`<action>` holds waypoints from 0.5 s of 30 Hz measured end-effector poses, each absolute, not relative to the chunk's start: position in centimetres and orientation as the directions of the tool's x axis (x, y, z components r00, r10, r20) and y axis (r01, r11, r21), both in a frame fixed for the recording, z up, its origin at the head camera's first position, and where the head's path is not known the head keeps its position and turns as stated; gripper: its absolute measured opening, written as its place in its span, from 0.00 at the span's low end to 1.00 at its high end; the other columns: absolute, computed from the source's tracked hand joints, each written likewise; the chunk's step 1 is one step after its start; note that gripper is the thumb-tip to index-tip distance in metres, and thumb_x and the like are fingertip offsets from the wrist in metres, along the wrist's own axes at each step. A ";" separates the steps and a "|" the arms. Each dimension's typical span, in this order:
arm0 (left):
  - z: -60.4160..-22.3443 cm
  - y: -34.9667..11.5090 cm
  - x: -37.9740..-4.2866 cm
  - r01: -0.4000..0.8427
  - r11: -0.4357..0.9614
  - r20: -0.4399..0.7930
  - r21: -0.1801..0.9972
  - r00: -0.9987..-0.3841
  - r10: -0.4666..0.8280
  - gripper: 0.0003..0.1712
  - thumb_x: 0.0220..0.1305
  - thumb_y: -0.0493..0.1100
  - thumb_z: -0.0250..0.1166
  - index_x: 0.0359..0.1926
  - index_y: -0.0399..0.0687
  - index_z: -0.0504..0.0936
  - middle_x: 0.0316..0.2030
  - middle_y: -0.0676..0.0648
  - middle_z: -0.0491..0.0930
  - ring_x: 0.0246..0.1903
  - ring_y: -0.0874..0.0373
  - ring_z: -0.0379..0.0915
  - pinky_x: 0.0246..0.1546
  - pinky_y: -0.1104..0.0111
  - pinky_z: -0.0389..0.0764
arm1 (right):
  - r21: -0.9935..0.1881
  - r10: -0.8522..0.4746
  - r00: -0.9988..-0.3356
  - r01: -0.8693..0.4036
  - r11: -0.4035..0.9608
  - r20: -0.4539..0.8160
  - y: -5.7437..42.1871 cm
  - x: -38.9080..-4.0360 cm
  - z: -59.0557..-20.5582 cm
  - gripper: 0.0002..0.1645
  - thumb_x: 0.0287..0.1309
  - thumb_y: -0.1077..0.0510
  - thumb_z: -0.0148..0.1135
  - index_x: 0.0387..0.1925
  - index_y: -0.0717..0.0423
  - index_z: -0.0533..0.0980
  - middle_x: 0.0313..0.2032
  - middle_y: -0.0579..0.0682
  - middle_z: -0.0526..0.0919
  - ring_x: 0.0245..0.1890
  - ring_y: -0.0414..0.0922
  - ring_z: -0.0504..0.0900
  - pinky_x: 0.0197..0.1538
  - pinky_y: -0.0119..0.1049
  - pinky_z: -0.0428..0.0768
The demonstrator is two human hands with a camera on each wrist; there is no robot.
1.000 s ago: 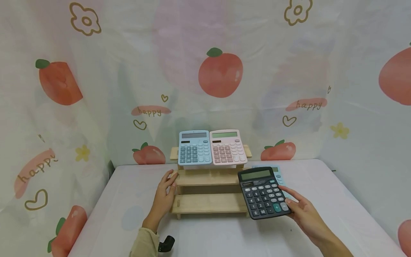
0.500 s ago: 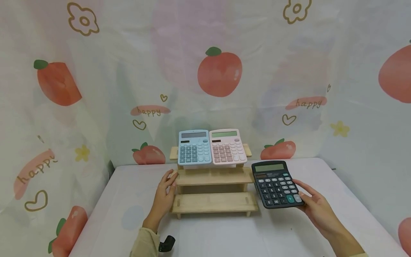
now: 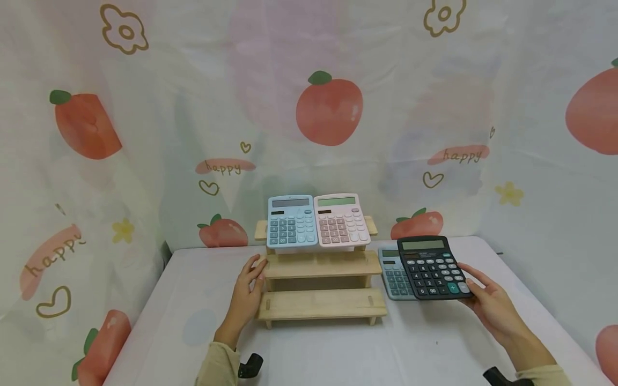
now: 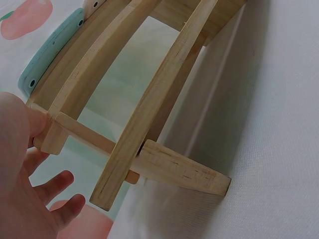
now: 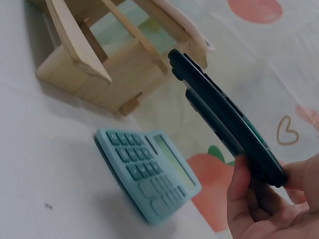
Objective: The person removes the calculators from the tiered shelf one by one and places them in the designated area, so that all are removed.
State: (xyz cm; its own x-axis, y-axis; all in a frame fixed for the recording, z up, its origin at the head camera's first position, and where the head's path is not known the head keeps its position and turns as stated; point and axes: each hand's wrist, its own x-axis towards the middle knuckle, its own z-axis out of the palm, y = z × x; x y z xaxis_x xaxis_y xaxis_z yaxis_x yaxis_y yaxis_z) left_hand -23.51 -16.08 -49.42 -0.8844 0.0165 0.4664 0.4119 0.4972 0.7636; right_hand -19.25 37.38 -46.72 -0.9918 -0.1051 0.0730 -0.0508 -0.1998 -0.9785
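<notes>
My right hand (image 3: pixel 497 313) grips a black calculator (image 3: pixel 432 273) by its lower right corner, between thumb and fingers. In the right wrist view this calculator (image 5: pixel 224 114) shows edge-on, raised above the table. It partly covers a blue calculator (image 3: pixel 397 276) lying beside the right end of a stepped wooden rack (image 3: pixel 323 304). At the left end of the rack's middle step, my left hand (image 3: pixel 246 295) holds the board's end. The left wrist view shows thumb and finger at that board, other fingers spread below. A blue calculator (image 3: pixel 292 221) and a pink calculator (image 3: pixel 341 220) lean side by side on the top step.
A white-covered table (image 3: pixel 338 354) carries the rack. Behind it and along both sides hangs a printed cloth (image 3: pixel 386 107) with peach pictures. Black wrist-camera parts (image 3: pixel 251 366) show by the left sleeve, and others (image 3: pixel 504 378) by the right.
My right hand has carried the black calculator rightward and slightly back, away from the rack's right end. The blue calculator behind it now shows on its left side. My left hand stays put.
</notes>
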 end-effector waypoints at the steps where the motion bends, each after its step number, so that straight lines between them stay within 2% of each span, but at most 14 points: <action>1: -49.4 -16.1 -23.5 0.412 0.497 0.467 0.764 -0.884 0.015 0.22 0.76 0.37 0.54 0.67 0.36 0.75 0.72 0.36 0.66 0.63 0.35 0.69 0.60 0.38 0.72 | -0.976 -0.106 -0.992 -0.049 -0.211 0.073 37.6 -19.4 -46.8 0.21 0.78 0.57 0.45 0.64 0.36 0.73 0.49 0.31 0.84 0.46 0.31 0.86 0.47 0.27 0.84; 8: -49.3 -16.0 -23.5 0.411 0.491 0.462 0.768 -0.887 0.019 0.22 0.77 0.39 0.54 0.67 0.37 0.75 0.73 0.36 0.65 0.63 0.35 0.69 0.60 0.36 0.71 | -0.975 -0.092 -0.993 -0.046 -0.218 0.067 39.1 -20.1 -47.4 0.21 0.78 0.57 0.46 0.64 0.37 0.75 0.48 0.31 0.85 0.45 0.31 0.86 0.46 0.27 0.84; 15: -49.4 -16.0 -23.4 0.420 0.493 0.473 0.762 -0.881 0.021 0.22 0.76 0.39 0.54 0.67 0.36 0.75 0.72 0.35 0.66 0.63 0.34 0.69 0.59 0.36 0.72 | -0.985 -0.042 -0.999 0.011 -0.170 -0.004 39.9 -20.6 -48.0 0.21 0.78 0.55 0.47 0.66 0.35 0.73 0.45 0.27 0.83 0.43 0.29 0.84 0.44 0.26 0.83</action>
State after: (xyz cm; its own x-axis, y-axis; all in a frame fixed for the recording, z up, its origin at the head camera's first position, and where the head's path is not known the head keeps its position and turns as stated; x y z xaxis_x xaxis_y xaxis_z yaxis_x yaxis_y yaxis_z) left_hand -23.39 -16.05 -49.35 -0.8809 0.0207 0.4729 0.4204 0.4932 0.7616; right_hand -20.55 39.88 -47.98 -0.9991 -0.0417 -0.0041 0.0112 -0.1704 -0.9853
